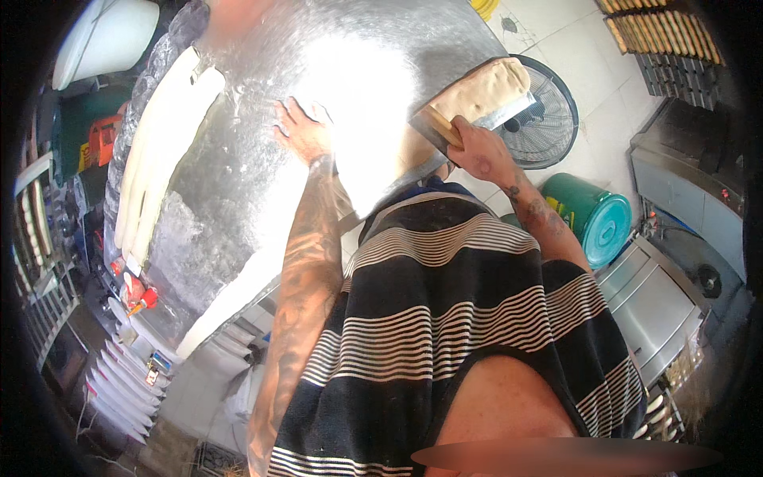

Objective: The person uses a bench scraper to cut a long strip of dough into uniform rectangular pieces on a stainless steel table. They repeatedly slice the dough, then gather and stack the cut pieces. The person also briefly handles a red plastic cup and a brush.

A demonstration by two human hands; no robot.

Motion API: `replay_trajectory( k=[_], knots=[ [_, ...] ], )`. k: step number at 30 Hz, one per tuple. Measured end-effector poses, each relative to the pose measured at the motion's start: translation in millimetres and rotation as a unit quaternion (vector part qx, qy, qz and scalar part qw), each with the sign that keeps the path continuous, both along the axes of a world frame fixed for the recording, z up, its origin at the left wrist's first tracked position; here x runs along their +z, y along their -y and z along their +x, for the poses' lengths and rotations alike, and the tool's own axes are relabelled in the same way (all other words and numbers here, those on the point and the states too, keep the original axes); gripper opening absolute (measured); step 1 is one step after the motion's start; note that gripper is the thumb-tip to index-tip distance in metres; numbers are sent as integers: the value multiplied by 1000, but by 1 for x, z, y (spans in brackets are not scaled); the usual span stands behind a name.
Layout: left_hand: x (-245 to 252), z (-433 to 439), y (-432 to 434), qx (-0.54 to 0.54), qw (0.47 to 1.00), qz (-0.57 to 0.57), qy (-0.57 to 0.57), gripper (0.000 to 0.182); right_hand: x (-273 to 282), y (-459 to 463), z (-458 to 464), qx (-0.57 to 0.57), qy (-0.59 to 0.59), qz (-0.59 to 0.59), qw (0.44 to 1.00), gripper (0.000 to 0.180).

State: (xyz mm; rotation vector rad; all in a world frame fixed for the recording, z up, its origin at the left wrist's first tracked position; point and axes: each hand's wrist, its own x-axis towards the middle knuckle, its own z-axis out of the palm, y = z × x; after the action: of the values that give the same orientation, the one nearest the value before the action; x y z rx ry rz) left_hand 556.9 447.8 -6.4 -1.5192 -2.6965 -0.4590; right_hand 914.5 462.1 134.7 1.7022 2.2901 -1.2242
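Observation:
My right hand point(480, 149) grips the wooden handle of a wide-bladed dough scraper point(514, 108). A thick slab of dough point(486, 89) lies at the blade, by the right corner of the worktable; part of the blade shows beyond the slab. My left hand point(303, 134) rests palm down with spread fingers on the metal worktable point(208, 238) and holds nothing. Bright glare hides the surface beside it. Long strips of pale dough point(158, 149) lie side by side towards the table's far left edge. Another pale area near the table's front corner is partly lost in glare.
A round floor fan point(548, 113) stands just beyond the table's right corner. To my right are a green lidded drum point(587, 220) and a steel cabinet point(650, 304). Racks with long baked pieces point(667, 36) stand at the upper right. Stacked sacks point(122, 387) lie at lower left.

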Motion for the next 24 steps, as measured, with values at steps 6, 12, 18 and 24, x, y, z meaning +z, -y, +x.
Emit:
replay_trajectory(
  k=[6, 12, 18, 24],
  knots=[
    [16, 27, 4, -3, 999, 0, 48, 71, 2, 2, -25, -3, -20, -10, 1000, 40],
    [19, 26, 2, 10, 998, -17, 56, 70, 0, 9, -46, 53, 29, -12, 998, 36],
    [18, 27, 3, 11, 998, -16, 53, 69, -5, 14, -39, 68, 25, -14, 997, 33],
    [19, 27, 0, 13, 998, -21, 50, 68, -6, 5, -61, 50, 15, -20, 998, 36]
  ],
)
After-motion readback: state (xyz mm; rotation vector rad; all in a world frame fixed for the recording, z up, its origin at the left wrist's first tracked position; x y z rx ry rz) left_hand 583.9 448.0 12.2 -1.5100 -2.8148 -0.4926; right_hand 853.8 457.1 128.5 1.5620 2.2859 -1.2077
